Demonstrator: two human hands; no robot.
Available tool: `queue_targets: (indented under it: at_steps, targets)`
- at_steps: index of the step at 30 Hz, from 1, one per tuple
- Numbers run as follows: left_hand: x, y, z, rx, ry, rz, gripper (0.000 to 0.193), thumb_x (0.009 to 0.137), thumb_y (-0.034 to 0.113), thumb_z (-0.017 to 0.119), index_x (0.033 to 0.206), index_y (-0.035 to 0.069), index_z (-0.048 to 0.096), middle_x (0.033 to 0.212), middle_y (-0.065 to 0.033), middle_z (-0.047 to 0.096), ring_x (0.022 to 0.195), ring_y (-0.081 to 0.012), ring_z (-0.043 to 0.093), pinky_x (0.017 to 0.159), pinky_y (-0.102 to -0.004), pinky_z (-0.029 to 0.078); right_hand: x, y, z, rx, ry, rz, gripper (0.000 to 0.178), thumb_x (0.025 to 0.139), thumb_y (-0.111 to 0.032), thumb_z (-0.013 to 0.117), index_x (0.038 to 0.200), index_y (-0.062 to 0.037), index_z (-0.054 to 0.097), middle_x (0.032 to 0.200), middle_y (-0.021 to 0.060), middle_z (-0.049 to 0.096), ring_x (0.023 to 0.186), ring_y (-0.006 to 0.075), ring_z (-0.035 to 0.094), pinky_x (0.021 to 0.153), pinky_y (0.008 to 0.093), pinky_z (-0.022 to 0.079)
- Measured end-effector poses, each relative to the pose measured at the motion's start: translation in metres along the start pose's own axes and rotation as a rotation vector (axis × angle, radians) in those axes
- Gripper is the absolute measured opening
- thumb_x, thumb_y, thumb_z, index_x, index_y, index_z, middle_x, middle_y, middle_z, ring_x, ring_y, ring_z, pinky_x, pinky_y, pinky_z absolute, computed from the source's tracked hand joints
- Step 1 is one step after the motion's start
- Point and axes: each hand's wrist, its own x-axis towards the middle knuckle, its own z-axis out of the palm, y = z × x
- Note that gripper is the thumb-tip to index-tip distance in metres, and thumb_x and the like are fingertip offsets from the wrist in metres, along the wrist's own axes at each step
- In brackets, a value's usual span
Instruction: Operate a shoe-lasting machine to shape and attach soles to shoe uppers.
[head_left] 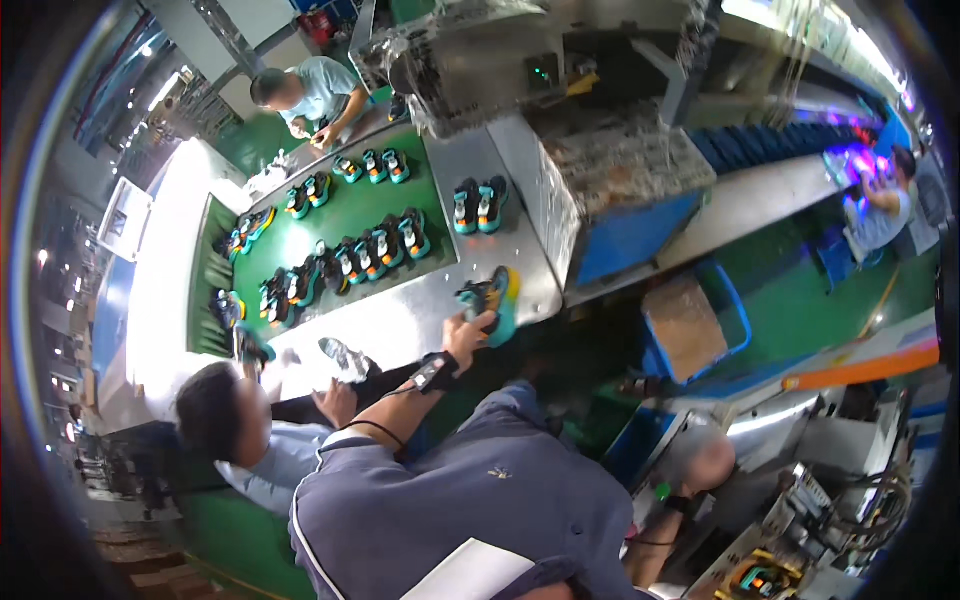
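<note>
My left hand is closed on a sneaker in dark, teal and yellow. It holds the shoe over the near right corner of the metal table. A pair of similar sneakers stands farther back on the metal. My right hand is out to the right, close to a machine with metal parts and hoses. That hand is smeared, so its fingers cannot be made out. Another sneaker with orange and yellow parts sits low in this machine.
Several sneakers stand in rows on the green belt. A co-worker at my left handles shoes; another person works across the belt. A large wrapped machine rises ahead. A blue crate with cardboard stands on the floor at right.
</note>
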Motion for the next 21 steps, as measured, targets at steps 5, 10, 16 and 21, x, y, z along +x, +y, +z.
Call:
queue_targets:
  at_steps: [5,10,16,21]
  targets:
    - [0.163,0.016,-0.070,-0.001,0.273,-0.056,0.031,0.078,0.019,0.075,0.100,0.001,0.062,0.091,-0.0137,0.066,0.074,-0.0253,0.065,0.067,-0.0445,0.058,0.149,-0.208,0.039,0.237,-0.028,-0.282,0.014,0.091,-0.008,0.061,0.102,-0.0010,0.063,0.098,0.0083,0.065,0.083,0.0179,0.061,0.071,0.0304,0.049]
    - [0.312,0.050,-0.121,0.108,0.422,0.016,0.044,0.074,0.024,0.076,0.104,-0.001,0.056,0.087,-0.0130,0.060,0.073,-0.0272,0.061,0.061,-0.0420,0.053,0.251,-0.466,0.103,0.168,-0.120,-0.811,0.012,0.089,-0.005,0.063,0.101,-0.0010,0.064,0.096,0.0056,0.066,0.080,0.0133,0.057,0.071,0.0260,0.046]
    - [0.460,0.094,-0.151,0.055,0.454,0.111,0.029,0.072,0.026,0.076,0.069,0.001,0.061,0.060,-0.0045,0.058,0.047,-0.0153,0.052,0.041,-0.0313,0.036,0.320,-0.711,0.263,0.094,-0.479,-1.130,0.028,0.089,-0.005,0.062,0.117,-0.0031,0.063,0.115,0.0080,0.066,0.102,0.0157,0.061,0.082,0.0275,0.050]
    - [0.548,0.160,-0.155,0.282,0.493,0.152,0.044,0.073,0.032,0.072,0.096,-0.003,0.059,0.090,-0.0232,0.067,0.084,-0.0358,0.068,0.074,-0.0421,0.054,0.389,-0.833,0.434,-0.090,-0.615,-1.281,0.060,0.088,-0.027,0.066,0.140,-0.0036,0.046,0.138,0.0141,0.053,0.131,0.0247,0.045,0.109,0.0365,0.032]
